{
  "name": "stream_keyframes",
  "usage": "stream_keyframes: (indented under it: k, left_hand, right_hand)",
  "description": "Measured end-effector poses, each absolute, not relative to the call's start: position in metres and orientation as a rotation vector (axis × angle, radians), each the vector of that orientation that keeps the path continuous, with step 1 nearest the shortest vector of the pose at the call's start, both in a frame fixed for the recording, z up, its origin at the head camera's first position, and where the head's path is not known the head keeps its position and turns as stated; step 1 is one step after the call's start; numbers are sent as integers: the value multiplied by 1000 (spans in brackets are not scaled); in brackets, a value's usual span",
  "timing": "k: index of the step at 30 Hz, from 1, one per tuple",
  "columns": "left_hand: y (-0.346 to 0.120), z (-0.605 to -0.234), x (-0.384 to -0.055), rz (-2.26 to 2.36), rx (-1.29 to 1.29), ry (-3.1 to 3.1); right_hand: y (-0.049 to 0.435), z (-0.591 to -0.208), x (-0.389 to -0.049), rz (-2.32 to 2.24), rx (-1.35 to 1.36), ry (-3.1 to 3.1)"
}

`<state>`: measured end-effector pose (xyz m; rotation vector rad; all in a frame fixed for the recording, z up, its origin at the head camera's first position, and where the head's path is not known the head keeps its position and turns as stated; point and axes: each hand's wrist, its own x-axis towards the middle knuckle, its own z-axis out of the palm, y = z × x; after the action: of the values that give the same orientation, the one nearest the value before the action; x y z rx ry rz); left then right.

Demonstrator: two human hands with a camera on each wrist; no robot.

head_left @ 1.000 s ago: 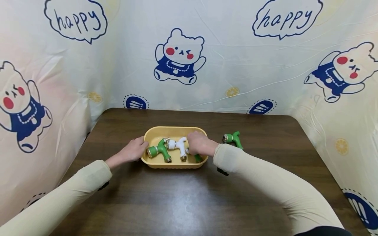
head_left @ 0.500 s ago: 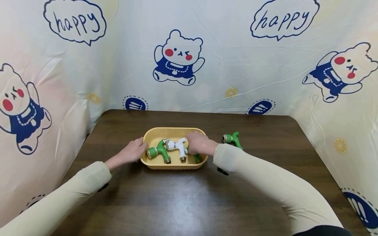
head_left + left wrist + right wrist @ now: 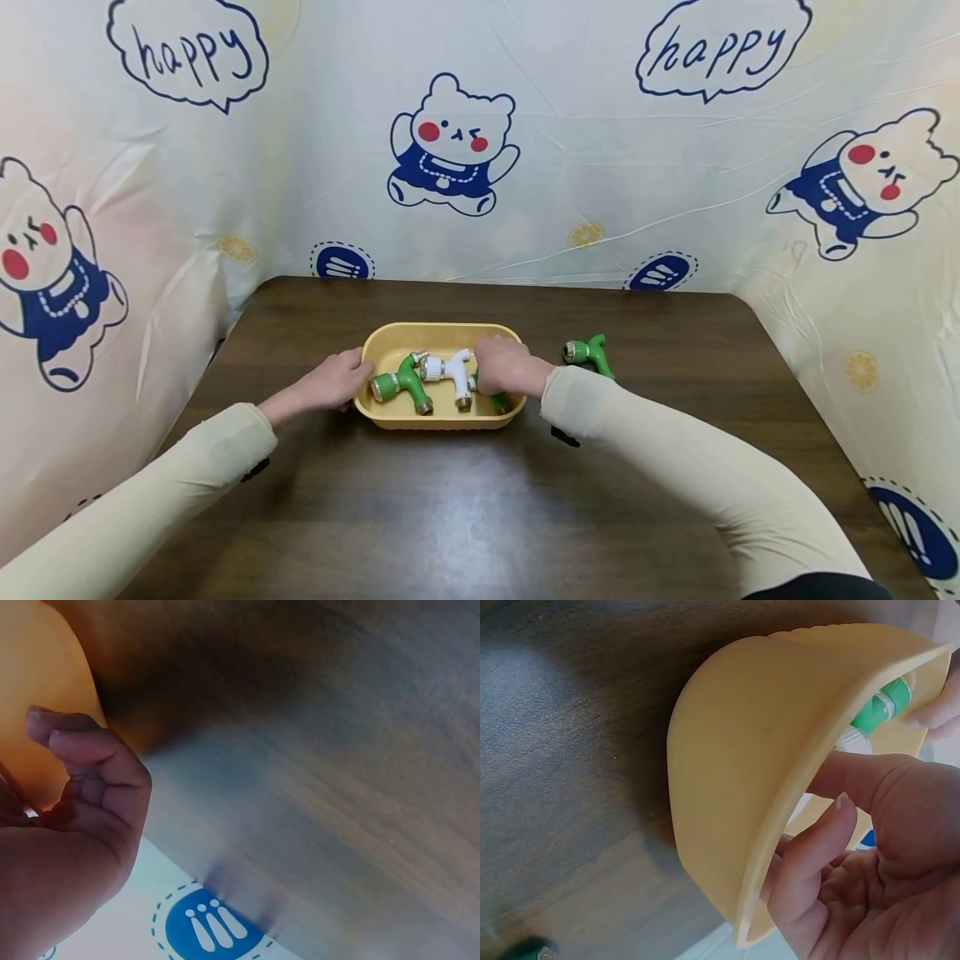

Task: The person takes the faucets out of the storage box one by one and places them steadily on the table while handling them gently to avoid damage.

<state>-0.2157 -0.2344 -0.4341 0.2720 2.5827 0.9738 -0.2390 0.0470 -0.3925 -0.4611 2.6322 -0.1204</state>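
A shallow yellow plastic basin stands on the table. My left hand grips its left end, with the thumb over the rim; curled fingers lie against the outer wall in the left wrist view. Inside are a green faucet at the left and a white faucet in the middle. At the basin's right end my right hand reaches in and holds another green faucet, mostly covered by the hand. The right wrist view shows bent fingers inside the rim, their fingertips partly hidden by the basin wall.
One more green faucet lies on the brown table, right of the basin and beyond my right forearm. A patterned cloth hangs behind the table and along both sides.
The basin has shifted very slightly left together with my left hand. My right hand stays in the same spot over the green faucet.
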Motion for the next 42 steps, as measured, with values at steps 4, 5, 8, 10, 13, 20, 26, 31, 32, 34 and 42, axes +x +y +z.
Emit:
stream_keyframes:
  k: [4, 5, 8, 10, 13, 20, 26, 31, 32, 34, 42]
  left_hand:
    - [-235, -433, -217, 960, 291, 2574]
    - [-235, -432, -217, 958, 294, 2573]
    - [-235, -432, -217, 945, 298, 2577]
    - [-235, -431, -217, 936, 302, 2580]
    - [-236, -430, -217, 925, 310, 2580]
    - [-235, -429, -216, 928, 300, 2563]
    - [-235, -430, -216, 938, 297, 2562]
    - [-235, -432, -217, 943, 289, 2571]
    - [-235, -432, -217, 943, 289, 2573]
    - [-235, -432, -217, 943, 287, 2575]
    - [-234, -431, -215, 953, 277, 2570]
  right_hand:
    - [47, -394, -239, -102, -456, 2636]
    - [47, -394, -239, -103, -453, 2636]
    - [47, -395, -239, -117, -445, 2632]
    - [46, -396, -239, -121, -443, 2631]
    - [46, -396, -239, -123, -443, 2632]
    - [46, -396, -238, -123, -428, 2640]
    - [47, -397, -238, -117, -427, 2642]
    - [47, -398, -238, -115, -441, 2653]
    - [47, -398, -238, -117, -442, 2654]
    - [47, -399, -238, -123, -442, 2655]
    - [47, -398, -237, -154, -435, 2656]
